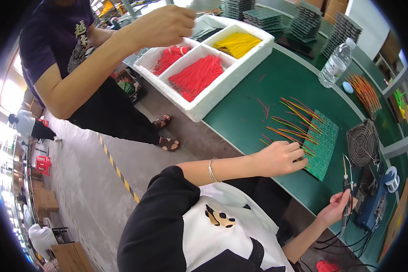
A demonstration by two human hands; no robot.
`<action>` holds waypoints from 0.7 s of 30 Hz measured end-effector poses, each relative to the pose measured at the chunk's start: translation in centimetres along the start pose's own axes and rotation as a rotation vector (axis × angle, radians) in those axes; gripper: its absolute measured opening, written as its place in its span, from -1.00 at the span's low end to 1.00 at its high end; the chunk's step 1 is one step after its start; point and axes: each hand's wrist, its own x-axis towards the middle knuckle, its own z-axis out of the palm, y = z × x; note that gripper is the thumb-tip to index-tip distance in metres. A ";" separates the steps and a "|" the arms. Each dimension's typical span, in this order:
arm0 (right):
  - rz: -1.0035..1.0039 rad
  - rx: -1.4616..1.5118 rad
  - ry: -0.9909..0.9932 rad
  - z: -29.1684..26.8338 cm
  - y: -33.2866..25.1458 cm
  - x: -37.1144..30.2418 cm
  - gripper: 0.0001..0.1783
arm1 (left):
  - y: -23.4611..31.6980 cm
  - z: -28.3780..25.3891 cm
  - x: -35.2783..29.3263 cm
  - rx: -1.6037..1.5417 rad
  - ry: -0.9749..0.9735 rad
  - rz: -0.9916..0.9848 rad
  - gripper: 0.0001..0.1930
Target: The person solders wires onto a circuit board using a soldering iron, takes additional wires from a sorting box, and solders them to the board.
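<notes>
My left hand [279, 158] is closed at the near left edge of a green circuit board [327, 136], its fingertips pinched on a wire by the board. Several red and yellow wires [291, 134] stick out leftward from the board over the table. My right hand [337, 206] grips a soldering iron [346, 213] with a thin metal feed tube, to the right of the board. The iron points up and away from me, and its tip stands apart from the board.
A white foam tray [192, 109] holds red and yellow wires at the far left. A co-worker's hand [167, 27] is above it. On the green table [240, 113] stand a bottle [335, 65], a fan [362, 143], a blue soldering station [371, 206], a solder reel [391, 179] and stacked boards [306, 20].
</notes>
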 end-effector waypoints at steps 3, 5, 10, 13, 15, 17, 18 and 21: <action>0.005 0.000 0.006 -0.7 0.0 0.0 -0.73 | 0.5 -2.5 0.6 -0.061 0.106 -0.048 -0.69; 0.006 0.015 0.002 -0.8 0.0 0.0 -0.73 | 0.3 -4.4 -0.2 -0.058 0.120 -0.071 -0.68; 0.010 0.073 -0.061 -1.3 0.4 0.1 -0.80 | -0.1 -8.8 -4.9 0.010 0.091 -0.170 -0.69; 0.030 0.072 -0.035 -0.9 0.3 0.2 -0.79 | -1.0 -11.4 -7.1 0.093 0.059 -0.255 -0.72; 0.031 0.075 -0.015 -1.3 0.5 0.3 -0.77 | -2.3 -13.9 -8.2 0.176 0.091 -0.378 -0.72; 0.035 0.046 0.017 -0.9 0.4 0.2 -0.78 | -3.5 -16.9 -8.9 0.254 0.124 -0.507 -0.79; 0.033 0.037 0.019 -0.8 0.2 0.2 -0.77 | -4.2 -18.3 -9.3 0.294 0.128 -0.589 -0.81; 0.023 0.027 0.013 -1.1 0.2 0.1 -0.76 | -8.0 -22.6 -9.3 0.265 0.139 -0.798 -0.87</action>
